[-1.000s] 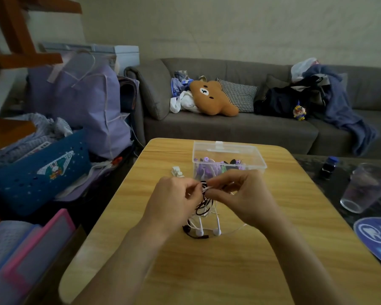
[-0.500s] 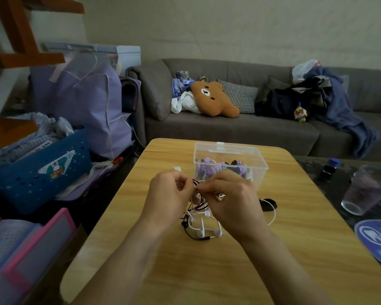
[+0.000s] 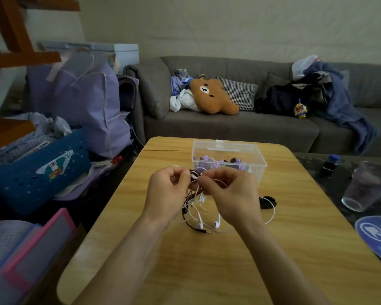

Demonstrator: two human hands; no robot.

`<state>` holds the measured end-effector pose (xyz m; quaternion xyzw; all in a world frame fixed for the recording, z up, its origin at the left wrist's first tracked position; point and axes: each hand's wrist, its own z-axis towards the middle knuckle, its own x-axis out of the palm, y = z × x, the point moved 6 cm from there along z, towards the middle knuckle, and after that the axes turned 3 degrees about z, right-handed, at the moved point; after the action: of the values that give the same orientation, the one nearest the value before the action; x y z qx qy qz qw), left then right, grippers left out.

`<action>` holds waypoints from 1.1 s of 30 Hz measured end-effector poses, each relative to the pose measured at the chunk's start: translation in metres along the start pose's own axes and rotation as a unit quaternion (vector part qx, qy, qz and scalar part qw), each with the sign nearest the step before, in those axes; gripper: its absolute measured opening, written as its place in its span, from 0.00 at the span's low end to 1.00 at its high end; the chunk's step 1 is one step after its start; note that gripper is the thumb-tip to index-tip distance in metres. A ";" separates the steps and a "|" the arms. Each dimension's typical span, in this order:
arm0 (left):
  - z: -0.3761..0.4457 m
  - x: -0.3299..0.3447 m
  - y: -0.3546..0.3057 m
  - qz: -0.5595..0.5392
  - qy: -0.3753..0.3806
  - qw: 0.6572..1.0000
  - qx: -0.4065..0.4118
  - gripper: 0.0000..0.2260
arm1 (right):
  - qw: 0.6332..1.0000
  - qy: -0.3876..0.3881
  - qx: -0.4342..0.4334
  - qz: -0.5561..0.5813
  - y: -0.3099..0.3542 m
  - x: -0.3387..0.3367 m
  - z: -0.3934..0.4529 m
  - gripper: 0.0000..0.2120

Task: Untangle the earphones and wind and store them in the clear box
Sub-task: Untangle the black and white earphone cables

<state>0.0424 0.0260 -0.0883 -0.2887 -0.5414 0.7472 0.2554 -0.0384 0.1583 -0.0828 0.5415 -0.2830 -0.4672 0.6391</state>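
Observation:
A tangle of white and black earphones point(image 3: 198, 213) hangs between my hands above the wooden table point(image 3: 218, 260). My left hand point(image 3: 166, 192) pinches the black cord near the top of the knot. Close beside it, my right hand point(image 3: 231, 194) pinches a white cord. White earbuds and a black jack plug trail onto the table below. The clear box point(image 3: 228, 160) stands open just behind my hands, with purple and black earphones inside. A white cord loop and a small black piece point(image 3: 267, 202) lie on the table to the right of my right hand.
A clear plastic cup point(image 3: 363, 187) and a small dark bottle point(image 3: 330, 165) stand on the dark side table at right. A blue basket point(image 3: 40, 172) and purple bags crowd the floor at left. A grey sofa point(image 3: 229, 128) with a bear cushion runs behind the table.
Both hands have lifted a little and shifted the knot upward. The right hand moved left of the box front, uncovering the white loop and black piece on the table.

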 end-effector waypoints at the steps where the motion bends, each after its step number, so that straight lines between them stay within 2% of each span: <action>1: -0.001 0.001 0.000 -0.013 0.004 1.000 -0.004 0.08 | 0.999 0.002 0.022 0.040 -0.003 -0.001 0.000 0.03; 3: -0.001 0.003 0.000 -0.031 0.007 0.999 -0.013 0.07 | 0.989 0.009 0.061 0.134 -0.011 -0.001 0.000 0.04; 7: 0.000 0.003 0.004 -0.032 0.006 0.999 -0.022 0.07 | 0.940 0.039 0.149 0.305 -0.023 0.004 -0.002 0.09; 10: 0.001 0.003 0.006 -0.033 0.019 0.999 -0.030 0.06 | 0.908 0.081 0.202 0.359 -0.029 0.009 -0.002 0.14; 13: 0.000 0.007 0.007 -0.059 0.075 0.994 -0.049 0.06 | 0.885 0.120 0.245 0.378 -0.033 0.008 -0.001 0.16; 16: -0.001 0.012 0.007 -0.091 0.127 0.984 -0.082 0.06 | 0.895 0.105 0.252 0.352 -0.035 0.003 0.000 0.07; 19: -0.002 0.014 0.007 -0.135 0.132 0.975 -0.122 0.07 | 0.909 0.094 0.227 0.337 -0.029 0.001 -0.001 0.02; 24: -0.002 0.012 0.008 -0.168 0.164 0.962 -0.140 0.06 | 0.906 0.117 0.205 0.352 -0.023 -0.001 -0.001 0.10; 28: -0.001 0.010 0.008 -0.231 0.196 0.937 -0.175 0.12 | 0.912 0.132 0.205 0.330 -0.020 -0.004 -0.001 0.12; 33: 0.001 0.007 0.011 -0.183 0.182 0.949 -0.179 0.14 | 0.943 0.137 0.162 0.257 -0.015 -0.007 0.000 0.15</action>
<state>0.0359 0.0268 -0.1000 -0.3564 -0.6546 0.5128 0.4261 -0.0460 0.1653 -0.0962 0.6053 -0.3939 -0.1563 0.6738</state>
